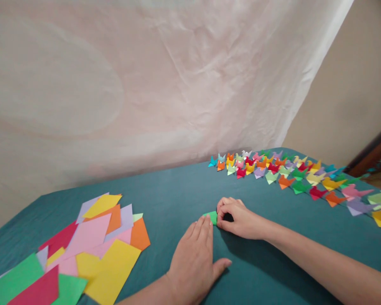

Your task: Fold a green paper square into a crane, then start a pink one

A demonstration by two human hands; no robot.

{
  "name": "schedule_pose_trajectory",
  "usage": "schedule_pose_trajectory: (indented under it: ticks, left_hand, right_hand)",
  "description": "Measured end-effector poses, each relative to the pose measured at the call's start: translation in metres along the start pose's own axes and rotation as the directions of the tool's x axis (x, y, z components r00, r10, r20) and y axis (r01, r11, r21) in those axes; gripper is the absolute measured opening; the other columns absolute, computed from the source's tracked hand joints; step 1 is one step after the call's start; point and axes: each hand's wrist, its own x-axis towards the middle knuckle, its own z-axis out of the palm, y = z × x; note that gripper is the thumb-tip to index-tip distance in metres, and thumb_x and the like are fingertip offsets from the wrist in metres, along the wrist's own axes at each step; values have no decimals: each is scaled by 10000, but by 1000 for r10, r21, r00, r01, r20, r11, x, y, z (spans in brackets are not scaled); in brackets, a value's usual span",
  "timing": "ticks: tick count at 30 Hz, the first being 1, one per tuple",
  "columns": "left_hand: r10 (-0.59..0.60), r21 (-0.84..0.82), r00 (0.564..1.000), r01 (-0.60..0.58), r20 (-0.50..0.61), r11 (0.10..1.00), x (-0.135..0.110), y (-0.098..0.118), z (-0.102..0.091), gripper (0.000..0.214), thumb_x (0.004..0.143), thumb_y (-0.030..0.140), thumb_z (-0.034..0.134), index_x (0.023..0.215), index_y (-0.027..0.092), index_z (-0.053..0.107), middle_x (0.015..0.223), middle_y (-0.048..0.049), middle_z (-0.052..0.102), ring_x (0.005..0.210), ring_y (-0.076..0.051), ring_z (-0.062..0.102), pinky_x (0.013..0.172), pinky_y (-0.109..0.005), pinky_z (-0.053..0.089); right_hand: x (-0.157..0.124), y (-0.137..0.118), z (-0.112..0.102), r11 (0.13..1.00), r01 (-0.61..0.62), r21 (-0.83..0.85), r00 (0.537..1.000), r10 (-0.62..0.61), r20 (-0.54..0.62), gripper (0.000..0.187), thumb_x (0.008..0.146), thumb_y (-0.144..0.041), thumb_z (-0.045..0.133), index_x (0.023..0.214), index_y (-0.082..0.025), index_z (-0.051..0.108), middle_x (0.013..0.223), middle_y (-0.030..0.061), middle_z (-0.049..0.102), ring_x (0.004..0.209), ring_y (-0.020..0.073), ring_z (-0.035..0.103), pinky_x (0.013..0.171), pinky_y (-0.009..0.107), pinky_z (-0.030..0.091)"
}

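A small folded piece of green paper [213, 217] lies on the teal tabletop in front of me, mostly covered by my hands. My left hand [195, 250] lies flat with its fingertips on the paper's near left part, fingers together and thumb stretched out to the right. At the paper's right end, my right hand [233, 216] pinches the edge between thumb and curled fingers. How the paper is folded under my fingers is hidden.
Loose sheets of coloured paper [112, 269] overlap in a pile on the left of the teal table [165, 190]. Several rows of small folded paper birds [285, 182] stand at the back right. A pale cloth [178, 84] hangs behind the table.
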Motion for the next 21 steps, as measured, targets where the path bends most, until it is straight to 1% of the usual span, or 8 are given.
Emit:
schedule_pose_trajectory:
  ticks: [3, 10, 16, 18, 21]
  left_hand:
    - [2, -13, 1000, -2, 30, 1000, 0, 0, -1, 747, 851, 612, 329, 1343, 50, 367, 1411, -183, 295, 1299, -295, 306, 1054, -421, 319]
    - [12, -58, 998, -8, 61, 998, 1, -3, -1, 744, 857, 600, 327, 1366, 57, 324, 1429, -177, 259, 1316, -284, 273, 1070, -400, 291]
    - [23, -76, 998, -19, 50, 997, 2, -4, -2, 731, 849, 579, 377, 1359, 57, 332, 1426, -181, 271, 1309, -289, 288, 1060, -402, 302]
    - [26, -74, 999, -23, 39, 997, 2, -4, -2, 734, 842, 570, 405, 1351, 45, 340, 1416, -189, 290, 1301, -295, 304, 1053, -403, 311]
    - [32, -73, 999, -30, 21, 997, 2, -4, -2, 727, 844, 566, 406, 1342, 40, 351, 1408, -191, 308, 1294, -297, 317, 1048, -403, 317]
  right_hand:
    - [-2, 2, 0, 1000, 22, -4, 1000, -22, 11, 68, 756, -198, 590, 689, -193, 576, 877, 4, 597, 847, 163, 523, 791, 324, 325]
    - [-4, 2, -2, 999, 48, 0, 998, -48, 38, 72, 781, -198, 573, 712, -191, 554, 879, 6, 590, 853, 162, 520, 814, 337, 333]
    - [-6, 6, -12, 992, 93, 87, 992, -100, 81, 24, 806, -190, 554, 786, -202, 562, 914, 11, 595, 882, 161, 527, 825, 332, 351]
    - [-6, 8, -13, 991, 80, 111, 994, -88, 69, 34, 821, -192, 537, 806, -204, 566, 899, 12, 603, 855, 156, 535, 817, 330, 360]
    - [-4, 9, -8, 993, 45, 106, 998, -48, 32, 58, 828, -216, 533, 785, -201, 570, 857, 13, 607, 812, 156, 537, 789, 328, 370]
